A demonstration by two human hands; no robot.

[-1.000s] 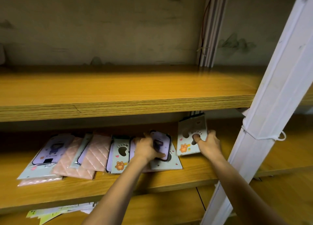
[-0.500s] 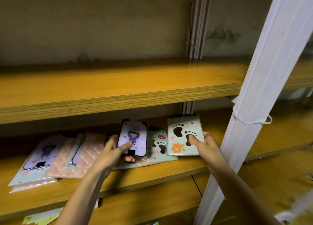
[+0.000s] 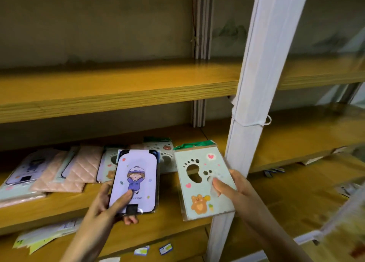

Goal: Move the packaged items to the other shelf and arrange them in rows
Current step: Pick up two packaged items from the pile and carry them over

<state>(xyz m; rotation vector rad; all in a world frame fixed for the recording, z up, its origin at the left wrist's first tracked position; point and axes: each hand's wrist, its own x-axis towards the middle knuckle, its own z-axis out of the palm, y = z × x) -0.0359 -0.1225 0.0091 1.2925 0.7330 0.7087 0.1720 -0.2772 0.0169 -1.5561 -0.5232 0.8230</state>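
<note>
Head view showed the left hand (image 3: 110,200) gripping a lilac cartoon package (image 3: 136,180) and the right hand (image 3: 233,188) gripping a footprint package (image 3: 201,184), both lifted in front of the middle shelf (image 3: 59,208). More packages (image 3: 65,175) lay overlapping on that shelf.

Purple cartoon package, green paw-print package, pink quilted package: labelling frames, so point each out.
purple cartoon package (image 3: 136,180), head view, printed figure.
green paw-print package (image 3: 199,190), head view, card centre.
pink quilted package (image 3: 87,166), head view, quilted face.
</note>
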